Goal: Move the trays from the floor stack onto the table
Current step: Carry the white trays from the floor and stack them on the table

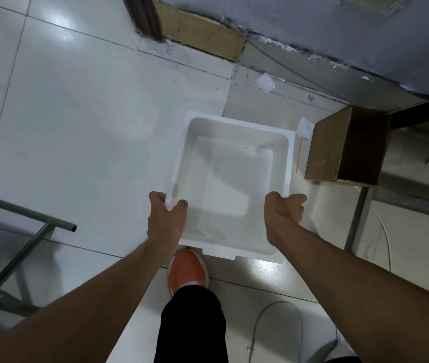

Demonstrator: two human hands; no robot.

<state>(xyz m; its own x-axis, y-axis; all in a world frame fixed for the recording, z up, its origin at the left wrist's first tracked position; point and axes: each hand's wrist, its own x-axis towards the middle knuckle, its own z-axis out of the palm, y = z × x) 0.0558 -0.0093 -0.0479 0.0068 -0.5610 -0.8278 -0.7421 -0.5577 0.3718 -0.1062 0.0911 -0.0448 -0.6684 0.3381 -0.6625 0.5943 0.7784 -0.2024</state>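
Above the orange shoe [187, 271], I have the white tray [231, 184] held off the floor [77, 113], open side up and empty. My left hand [165, 218] is clamped on the tray's left rim, thumb inside the wall and fingers underneath; my right hand [284, 213] is closed around the right rim in the same way. Both grips sit at the corners nearest me, so the far half of the tray hangs out unsupported.

Just right of the tray stands an open cardboard box [346, 148], and beyond the box a dark table edge [422, 111] shows at the frame's corner. I take that to be where the tray goes, though I cannot see its top. I cannot tell whether more trays lie below this one.

The risks I see: swinging right could knock the tray's far corner into the box. The tray looks like light foam, so a hard squeeze could crack the rim. A cable [276, 320] loops on the floor right of the shoe, and a step that way could snag it.
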